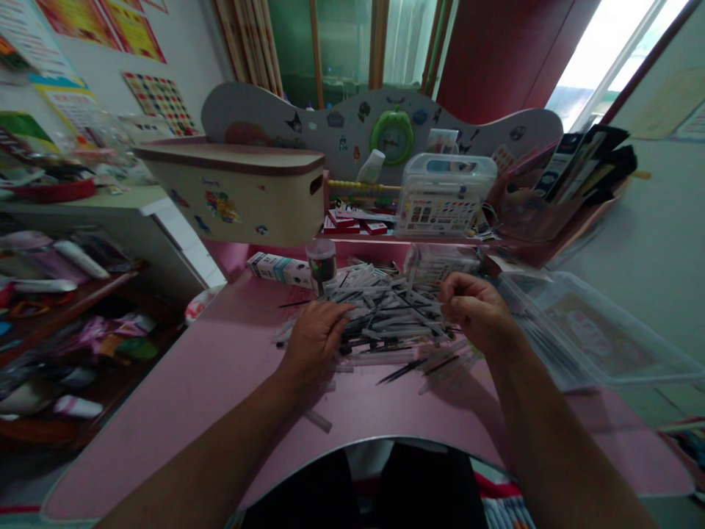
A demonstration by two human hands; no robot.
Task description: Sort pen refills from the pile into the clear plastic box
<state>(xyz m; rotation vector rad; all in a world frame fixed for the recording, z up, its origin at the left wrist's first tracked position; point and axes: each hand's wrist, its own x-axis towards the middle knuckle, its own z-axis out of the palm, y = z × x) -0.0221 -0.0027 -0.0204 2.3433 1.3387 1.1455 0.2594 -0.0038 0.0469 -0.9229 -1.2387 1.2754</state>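
Note:
A heap of thin grey and black pen refills [385, 308] lies on the pink desk [220, 397]. My left hand [315, 339] rests palm down on the heap's left side, fingers bent into the refills. My right hand [478, 308] hovers at the heap's right edge, its fingers curled together as if pinching something I cannot make out. A few loose refills [413, 367] lie nearer to me.
A clear plastic tray [600, 338] sits at the right. A small round tub [321, 264] and a long carton [278, 268] stand behind the heap. A cream wooden box [236, 191], a clear carry case [443, 195] and a cluttered shelf [66, 294] surround the desk.

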